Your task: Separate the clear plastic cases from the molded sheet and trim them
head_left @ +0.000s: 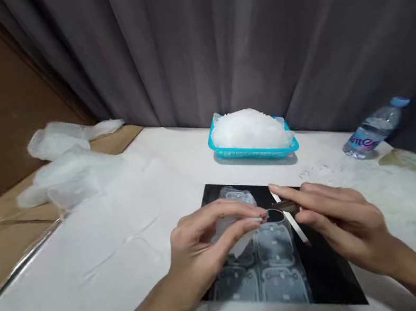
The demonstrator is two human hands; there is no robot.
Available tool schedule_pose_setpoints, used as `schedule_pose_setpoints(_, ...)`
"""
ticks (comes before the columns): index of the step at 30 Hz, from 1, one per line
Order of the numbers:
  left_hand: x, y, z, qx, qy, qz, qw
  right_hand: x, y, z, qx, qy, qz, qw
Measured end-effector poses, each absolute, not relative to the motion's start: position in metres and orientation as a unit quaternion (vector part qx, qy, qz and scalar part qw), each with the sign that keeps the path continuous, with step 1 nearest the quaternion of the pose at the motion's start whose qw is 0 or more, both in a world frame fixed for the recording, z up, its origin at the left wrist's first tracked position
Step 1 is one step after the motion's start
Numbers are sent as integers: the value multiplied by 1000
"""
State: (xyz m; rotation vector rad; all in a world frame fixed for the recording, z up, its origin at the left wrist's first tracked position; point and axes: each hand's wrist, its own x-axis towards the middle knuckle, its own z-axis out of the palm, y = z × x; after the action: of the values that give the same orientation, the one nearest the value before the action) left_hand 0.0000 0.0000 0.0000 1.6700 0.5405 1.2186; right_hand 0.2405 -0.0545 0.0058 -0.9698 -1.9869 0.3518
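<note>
Head camera: I see both bare hands facing each other over a black mat (332, 278), their fingertips near one another. The left hand (206, 239) pinches a small pale piece (255, 219) between thumb and forefinger, too small for me to identify. The right hand (342, 212) has its fingers closed around a slim dark tool (288, 206), its tip pointing toward the left fingertips. A thin curved loop (283, 216) shows in the gap between them; I cannot tell which hand has it.

Below the hands, on the mat, lies a translucent sheet with moulded rounded panels (275, 245), partly covered by the left hand. A narrow white strip (299, 230) runs slantwise just left of the right hand. Beyond both hands sits a turquoise plastic basket (256, 153) heaped with white material (249, 129). Clear plastic bags (70, 174) lie beyond the left hand, and a blue-capped water bottle (375, 131) leans beyond the right.
</note>
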Motion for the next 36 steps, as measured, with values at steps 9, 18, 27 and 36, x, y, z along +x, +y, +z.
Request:
schedule_pose_setpoints(9,8,-8,6,570,252,458,633,226,-56,2,-398,-765,194,468)
schedule_pose_setpoints(18,8,-10,7,556,282,443,644,230,-56,3,-425,-755,199,458)
schedule_pose_setpoints(27,8,-11,7,478,302,407,718,231,-57,12,-456,-751,222,423)
schedule_pose_setpoints(36,10,-11,7,450,318,400,733,229,-53,6,-468,-692,280,473)
